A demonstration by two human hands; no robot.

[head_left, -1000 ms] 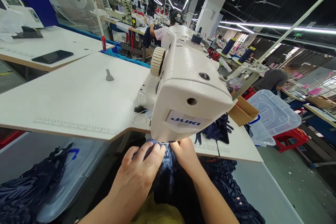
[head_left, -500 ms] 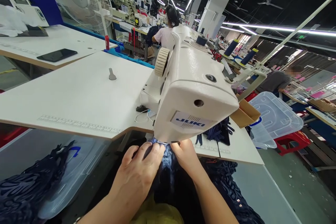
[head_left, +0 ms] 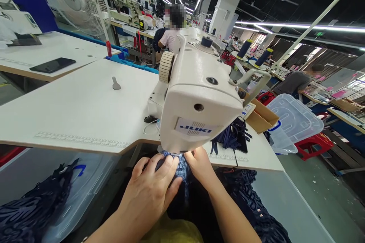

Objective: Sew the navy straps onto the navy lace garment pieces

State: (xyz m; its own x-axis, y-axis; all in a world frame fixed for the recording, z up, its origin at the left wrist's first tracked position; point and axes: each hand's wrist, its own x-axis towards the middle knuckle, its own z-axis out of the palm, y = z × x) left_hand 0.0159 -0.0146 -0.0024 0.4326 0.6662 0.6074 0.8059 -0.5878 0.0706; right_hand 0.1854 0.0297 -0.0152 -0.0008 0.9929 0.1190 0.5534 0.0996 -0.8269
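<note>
A white Juki sewing machine stands on the white table right in front of me. Dark blue textured fabric runs under its head and hangs down toward my lap. My left hand lies on the fabric just left of the machine's head, fingers curled down on the cloth. My right hand pinches the fabric at the right side, fingertips tucked under the head. The needle area is hidden by the machine.
A clear plastic bin with more dark blue fabric sits at lower left. Dark straps, a cardboard box and a clear lidded bin are at right. A phone and fan stand behind. Other people work at far tables.
My hands stay on the fabric under the machine's head; the left fingers have spread a little. The view has shifted slightly.
</note>
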